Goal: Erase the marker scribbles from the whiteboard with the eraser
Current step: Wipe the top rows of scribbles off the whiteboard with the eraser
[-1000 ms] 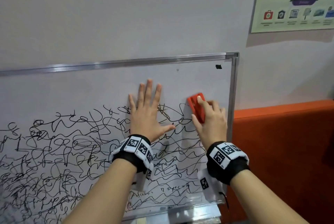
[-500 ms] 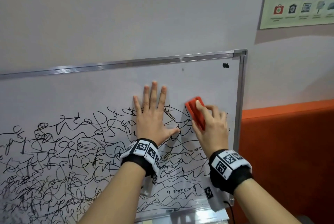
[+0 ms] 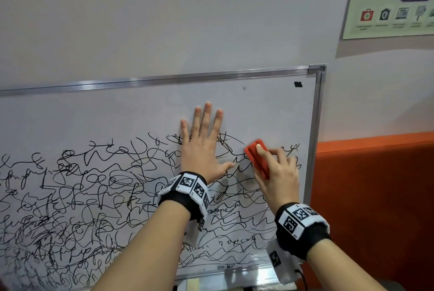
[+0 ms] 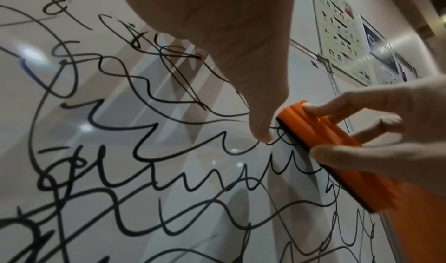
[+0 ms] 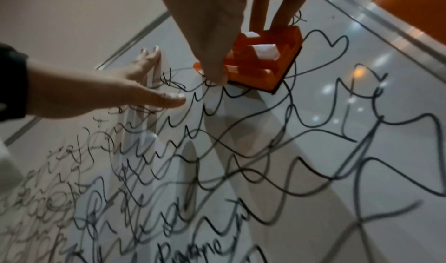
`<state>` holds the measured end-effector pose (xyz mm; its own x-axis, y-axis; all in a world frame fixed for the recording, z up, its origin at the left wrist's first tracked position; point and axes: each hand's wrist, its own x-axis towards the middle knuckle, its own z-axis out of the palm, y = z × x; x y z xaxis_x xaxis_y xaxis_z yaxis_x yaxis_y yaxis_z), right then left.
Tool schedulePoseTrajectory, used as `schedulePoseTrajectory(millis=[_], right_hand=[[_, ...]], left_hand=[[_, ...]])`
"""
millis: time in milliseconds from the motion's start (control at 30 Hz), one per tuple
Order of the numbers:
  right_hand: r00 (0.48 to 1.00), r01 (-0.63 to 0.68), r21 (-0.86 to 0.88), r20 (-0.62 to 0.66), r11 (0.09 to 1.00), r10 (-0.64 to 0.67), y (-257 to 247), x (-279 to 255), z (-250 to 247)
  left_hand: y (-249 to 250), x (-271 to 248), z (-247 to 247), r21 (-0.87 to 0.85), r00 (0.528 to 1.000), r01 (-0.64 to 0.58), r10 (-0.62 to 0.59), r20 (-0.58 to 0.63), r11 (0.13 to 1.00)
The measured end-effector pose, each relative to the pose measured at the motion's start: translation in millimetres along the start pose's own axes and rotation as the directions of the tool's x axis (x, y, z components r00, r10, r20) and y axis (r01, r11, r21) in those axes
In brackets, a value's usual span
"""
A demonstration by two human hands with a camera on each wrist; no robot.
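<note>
A person's right hand (image 3: 278, 173) holds an orange eraser (image 3: 257, 158) against the whiteboard (image 3: 270, 112) at centre right of the head view, its grip closed around the block: thumb on the near edge, fingers over the ribbed back, dark felt flat on the board. The left hand (image 3: 202, 147), fingers straight and spread, presses palm-down on the board just left of the eraser, holding nothing. Black marker scribbles (image 3: 77, 196) crowd the lower left and centre of the frame, running under both hands; a few small handwritten words sit among the loops low on the board, too smeared to read. The strip above the hands is bare. At upper right hangs a poster (image 3: 389, 2) of small icons, one a red first-aid case, its captions too small to read. An orange panel (image 3: 375, 208) fills the lower right.
</note>
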<state>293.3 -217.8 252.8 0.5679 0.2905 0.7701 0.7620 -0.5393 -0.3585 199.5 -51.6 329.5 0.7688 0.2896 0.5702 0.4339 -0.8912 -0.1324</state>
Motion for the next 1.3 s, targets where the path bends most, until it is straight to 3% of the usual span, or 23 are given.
schedulePoseTrajectory(millis=[133, 333, 533, 733, 933, 1133, 1300], right_hand=[[0.999, -0.010, -0.007, -0.042, 1.000, 0.010, -12, 30, -6], [1.000, 0.007, -0.042, -0.005, 0.999, -0.007, -3, 6, -1], [0.999, -0.003, -0.016, -0.047, 1.000, 0.002, -18, 43, -10], [1.000, -0.019, 0.047, -0.022, 0.999, 0.020, -1, -2, 3], [0.999, -0.023, 0.073, -0.046, 0.997, 0.026, -20, 21, 6], [0.999, -0.040, 0.084, -0.032, 0.996, 0.043, -11, -10, 17], [0.998, 0.002, 0.076, -0.067, 0.997, 0.003, -32, 31, 5]], left_hand=[[0, -1, -2, 0.020, 1.000, 0.003, -0.004, 0.029, 1.000], [0, -1, -2, 0.049, 0.998, 0.009, -0.012, 0.054, 0.999], [0, 0, -3, 0.055, 0.998, 0.017, -0.020, 0.066, 0.998], [-1, -1, -1, 0.041, 0.998, 0.015, -0.017, 0.059, 0.999], [-3, -1, 0, 0.026, 0.999, -0.003, 0.002, 0.039, 1.000], [-4, -2, -1, 0.028, 1.000, -0.007, 0.007, 0.027, 1.000], [-4, -2, 2, 0.020, 1.000, -0.008, 0.008, -0.009, 1.000]])
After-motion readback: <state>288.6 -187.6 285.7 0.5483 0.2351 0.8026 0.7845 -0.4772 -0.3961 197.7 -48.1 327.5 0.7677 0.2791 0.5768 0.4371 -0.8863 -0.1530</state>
